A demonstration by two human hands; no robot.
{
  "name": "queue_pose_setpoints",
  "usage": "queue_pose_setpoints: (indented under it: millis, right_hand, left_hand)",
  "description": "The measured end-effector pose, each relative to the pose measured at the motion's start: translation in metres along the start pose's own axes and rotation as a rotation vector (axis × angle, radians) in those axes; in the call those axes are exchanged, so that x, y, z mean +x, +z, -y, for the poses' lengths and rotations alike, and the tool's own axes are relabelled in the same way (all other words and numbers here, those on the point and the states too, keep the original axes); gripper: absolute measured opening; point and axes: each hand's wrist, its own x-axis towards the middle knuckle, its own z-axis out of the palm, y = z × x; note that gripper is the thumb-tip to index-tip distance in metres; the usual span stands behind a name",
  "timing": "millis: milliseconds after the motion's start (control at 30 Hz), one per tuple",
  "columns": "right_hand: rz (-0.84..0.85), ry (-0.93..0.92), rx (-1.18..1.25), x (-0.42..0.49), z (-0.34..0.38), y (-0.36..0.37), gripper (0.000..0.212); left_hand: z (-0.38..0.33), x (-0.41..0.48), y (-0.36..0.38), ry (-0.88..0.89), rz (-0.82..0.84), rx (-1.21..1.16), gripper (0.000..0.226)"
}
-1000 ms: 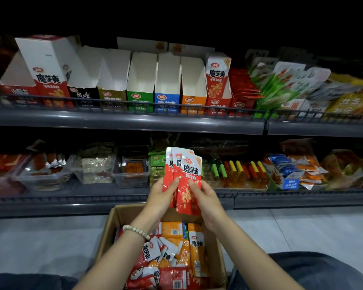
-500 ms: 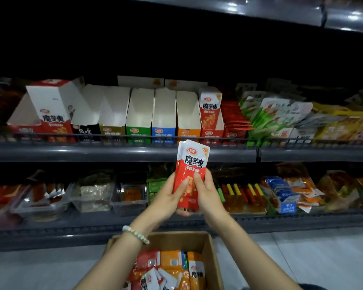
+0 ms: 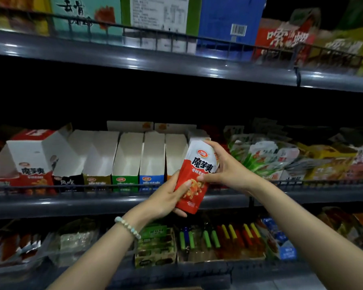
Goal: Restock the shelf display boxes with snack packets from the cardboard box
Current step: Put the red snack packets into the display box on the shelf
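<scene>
On the middle shelf (image 3: pixel 113 203), a row of display boxes (image 3: pixel 126 155) is standing side by side, the black, olive, green and blue ones showing their white inner walls. At the right end of the row, a bundle of red-and-white snack packets (image 3: pixel 199 170) is being held upright in front of the last box (image 3: pixel 194 136). The left hand (image 3: pixel 166 197) is gripping the bundle's lower part, while the right hand (image 3: pixel 224 168) is clamping its upper right edge. Further right, loose bags (image 3: pixel 260 158) are lying heaped on the shelf.
</scene>
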Motion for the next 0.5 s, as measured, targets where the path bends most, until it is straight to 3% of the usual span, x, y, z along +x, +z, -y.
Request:
queue_pose_setpoints:
  millis: [267, 400, 500]
  right_hand:
    - [-0.120, -0.055, 0.003, 0.026, -0.019, -0.048, 0.080]
    - [-0.265, -0.112, -0.052, 0.045, -0.030, -0.076, 0.078]
    - [-0.322, -0.131, -0.071, 0.064, -0.038, -0.089, 0.071]
  left_hand:
    - [-0.014, 0.057, -0.001, 0.092, -0.081, 0.113, 0.031]
    - [-0.010, 0.080, -0.015, 0.154, -0.299, 0.505, 0.055]
    - [-0.002, 0.097, -0.020, 0.103, -0.379, 0.760, 0.064]
